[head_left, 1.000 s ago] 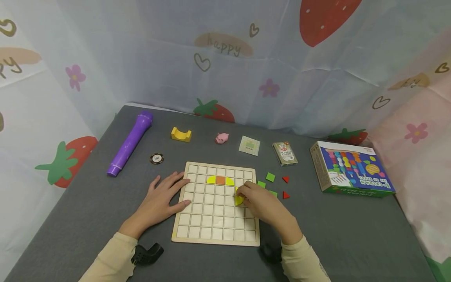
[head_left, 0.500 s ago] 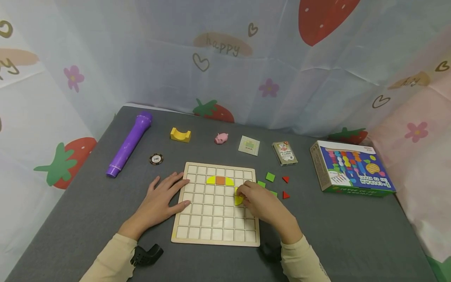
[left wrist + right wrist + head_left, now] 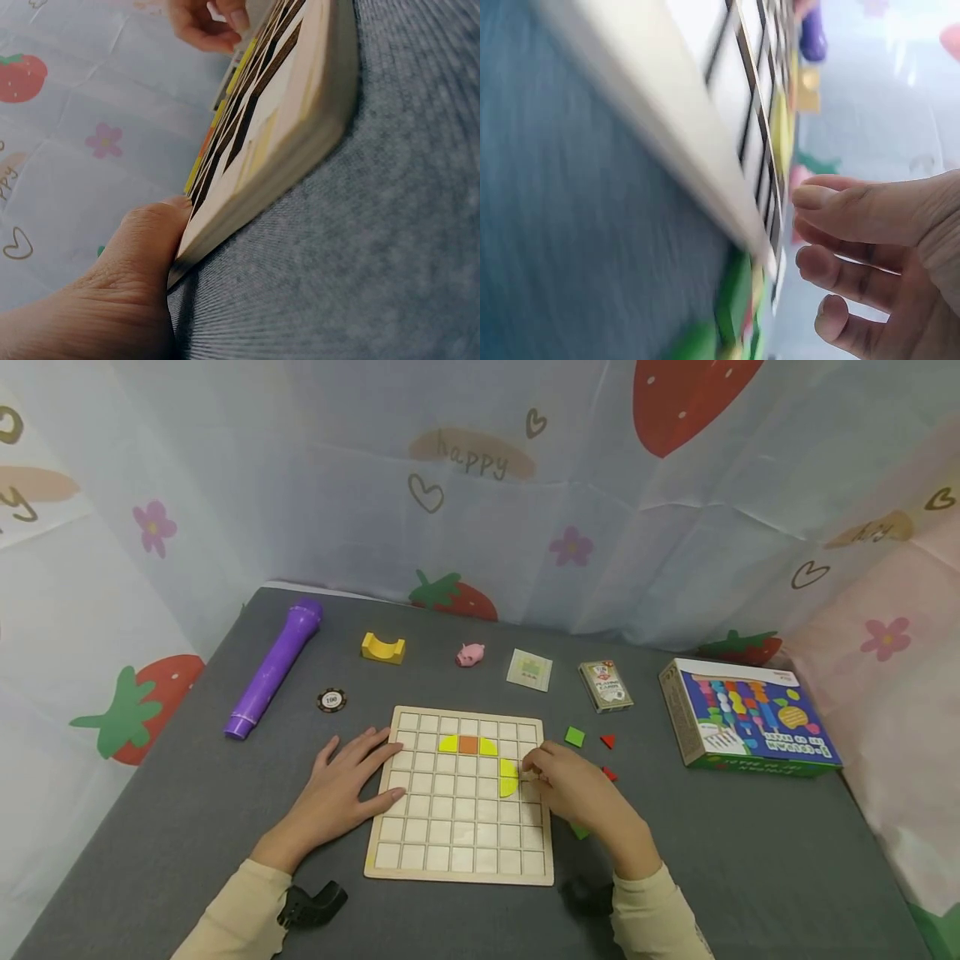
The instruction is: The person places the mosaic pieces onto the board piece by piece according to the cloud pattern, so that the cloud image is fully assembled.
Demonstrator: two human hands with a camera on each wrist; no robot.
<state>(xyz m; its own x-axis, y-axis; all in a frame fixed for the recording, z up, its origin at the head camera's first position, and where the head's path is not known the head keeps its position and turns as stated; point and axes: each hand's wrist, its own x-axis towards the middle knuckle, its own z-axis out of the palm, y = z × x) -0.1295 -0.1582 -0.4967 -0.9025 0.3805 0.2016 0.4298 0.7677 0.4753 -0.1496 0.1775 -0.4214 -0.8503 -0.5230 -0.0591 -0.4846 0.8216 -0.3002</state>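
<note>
Since the frame 1 second earlier, the right hand has been drawn off the yellow pieces toward the board's right edge, so that 2 yellow quarter-round pieces, stacked into a half disc, are now fully uncovered just left of its fingertips. The green square that lay beside that hand is now hidden by it.

A grey table is seen under both hands. A wooden grid board lies between them. The left hand rests flat, fingers spread, on the board's left edge; in the left wrist view its thumb is pressed against the board's rim. The right hand hovers at the board's right edge with fingers loosely curled; nothing is seen held in it, as the right wrist view also shows, though that view is blurred.

Well to the right of the right hand, a colourful box lies on the table. Far beyond the left hand, a purple cylinder lies at an angle. Beyond the right hand, a card deck and a pale square card are found. Beyond the board, a yellow curved block and a small pink pig sit side by side but apart. A poker chip lies just beyond the left hand.

In the board's second row, an orange square is flanked by 2 yellow quarter-rounds. Near the right hand's far side, a green square and 2 red triangles lie on the table. A further green piece shows at the wrist.
</note>
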